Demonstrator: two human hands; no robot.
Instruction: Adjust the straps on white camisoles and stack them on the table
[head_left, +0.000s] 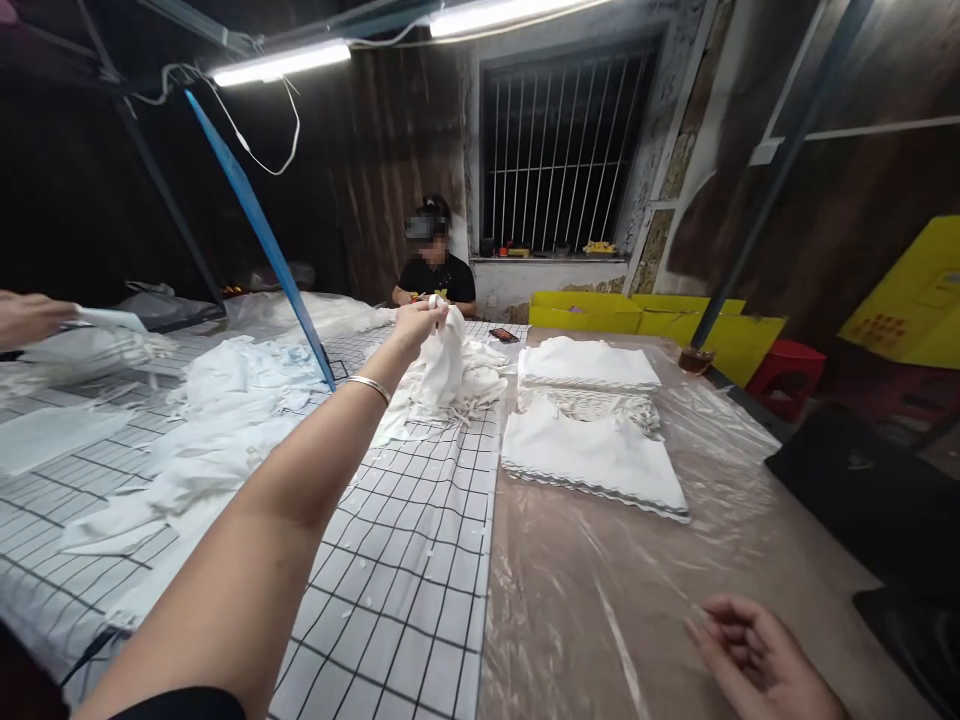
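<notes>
Cloth (444,362) hanging limp mid-table, light and soft; left hand (420,318) pinching its top edge, right hand (757,660) resting loosely open, empty.

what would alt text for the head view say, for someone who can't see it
The person's left hand reaches far across a checked tablecloth and pinches a piece of white cloth up from a pile. The right hand rests open and empty on clear plastic sheeting, near stacks of folded white cloth; another person sits opposite.
</notes>
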